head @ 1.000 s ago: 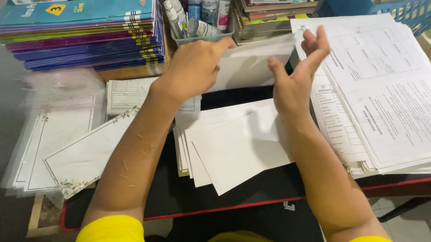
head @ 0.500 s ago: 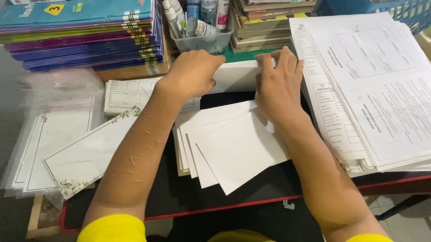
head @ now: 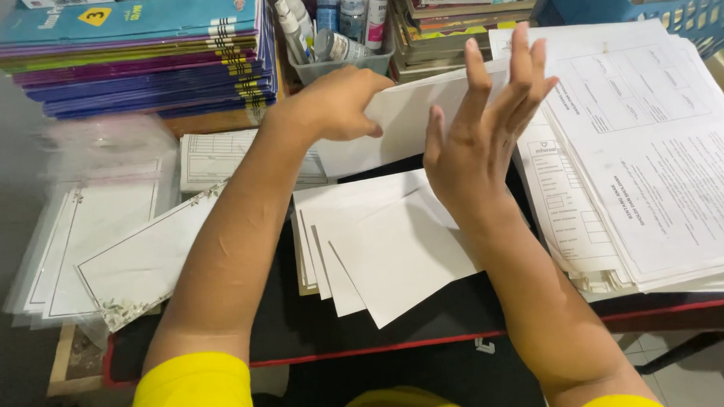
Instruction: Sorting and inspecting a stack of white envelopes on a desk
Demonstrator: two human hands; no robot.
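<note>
**A:** What are the two hands doing?

**B:** Seen from above, the left hand [head: 337, 103] has its fingers closed on the left part of a white folded sheet [head: 411, 120], which is lifted off the bench and tilted up toward the camera. The right hand [head: 481, 133] is open, fingers spread apart and pointing up, its palm facing the right part of that same sheet; I cannot tell whether the palm touches the paper.

**A:** Where is that sheet compared with everything else?

**B:** It hangs above the far middle of the bench [head: 432, 318], which has a black top with a red front edge. Just below it, nearer the person, lies a fanned pile of white folded papers [head: 380, 243]. To the right, touching nothing the hands hold, sits a thick stack of printed forms [head: 644, 150].

**A:** And on the left?

**B:** A spread of white cards with decorated borders [head: 95, 248] in clear sleeves, partly hanging over the bench's left edge. Behind them rises a tall stack of colourful books [head: 136, 63]. In the middle at the back, a small clear tub of bottles and tubes [head: 334, 34] stands beside another pile of books [head: 452, 24]. A blue basket [head: 679, 6] sits in the far right corner.

**A:** Anything of the person?

**B:** Bare forearms and yellow sleeves [head: 195, 394] at the bottom.
</note>
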